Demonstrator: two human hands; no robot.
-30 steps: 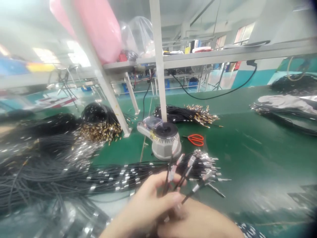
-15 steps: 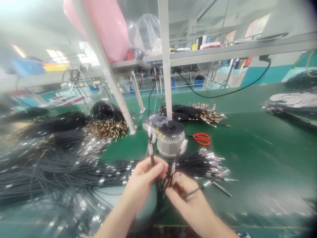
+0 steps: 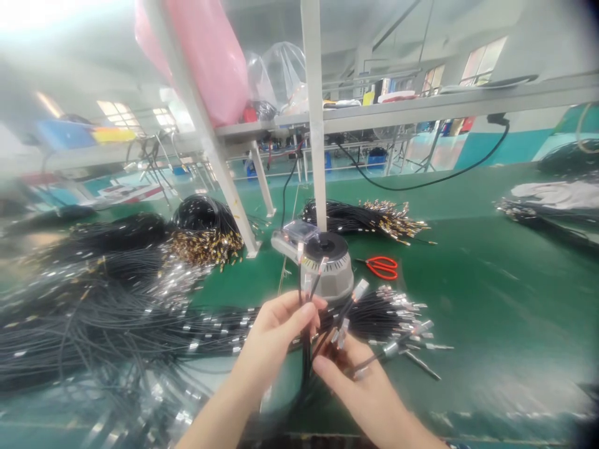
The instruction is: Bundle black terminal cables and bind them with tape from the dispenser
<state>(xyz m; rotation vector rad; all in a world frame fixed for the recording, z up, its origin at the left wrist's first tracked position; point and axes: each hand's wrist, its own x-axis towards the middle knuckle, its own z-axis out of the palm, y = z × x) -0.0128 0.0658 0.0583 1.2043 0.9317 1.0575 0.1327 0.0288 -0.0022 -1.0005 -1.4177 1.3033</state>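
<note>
My left hand (image 3: 285, 327) is closed, thumb against fingers, on a few thin black cables (image 3: 306, 352); their pale tagged ends point up above it. Lower and to the right, my right hand (image 3: 349, 368) is closed round several more black cables, whose silvery ends (image 3: 360, 290) fan out up and to the right. Both sets run together downward between my hands. Just beyond lies a bundle of black cables (image 3: 374, 318) with silvery tips. A grey round tape dispenser-like machine (image 3: 330, 277) with a black top stands behind my hands.
Red-handled scissors (image 3: 381, 267) lie right of the machine. Large heaps of black cables (image 3: 116, 312) cover the left of the green table (image 3: 468, 274). Another bundle with gold tips (image 3: 393, 221) lies behind. White posts (image 3: 314, 125) hold up a shelf (image 3: 397, 107); a white glove (image 3: 545, 193) rests far right.
The cable ends above my left hand have shifted right and closer together. Those in my right hand fan out further right. My view has moved slightly.
</note>
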